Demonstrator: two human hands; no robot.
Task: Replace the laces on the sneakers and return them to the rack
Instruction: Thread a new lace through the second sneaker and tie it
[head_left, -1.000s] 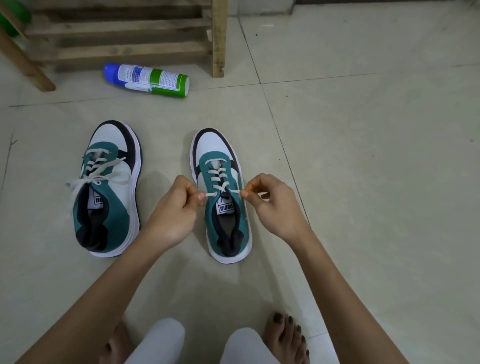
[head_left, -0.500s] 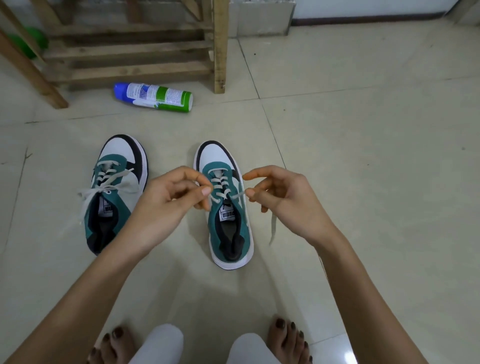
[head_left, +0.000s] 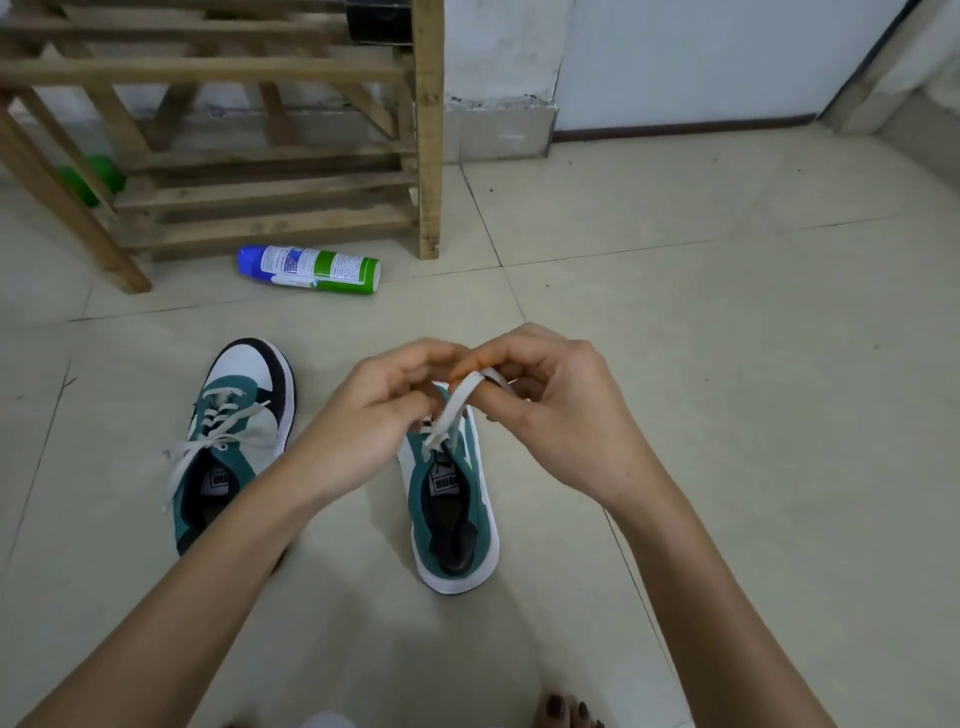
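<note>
Centre frame: both hands are raised over the centre sneaker (head_left: 457, 525), which stands on the tiled floor (head_left: 727, 364).

- Right hand (head_left: 556, 415): fingers curled, the white lace (head_left: 457, 402) is looped over one and clamped.
- Left hand (head_left: 379, 421): fingers curled, tips bunched together on the same lace. Blur hides the exact pinch.
- Left sneaker (head_left: 228, 447), lower left: laced, ends lie loose on the floor.
- Rack (head_left: 260, 197), upper left, well apart. A spray can (head_left: 311, 267) lies in front of it.

Risks, as judged:
- A strand slips from the pinch and the knot comes out slack.
- A hard pull drags or tips the sneaker.
- The ends finish uneven.
- The can blocks the bottom shelf on return.
</note>
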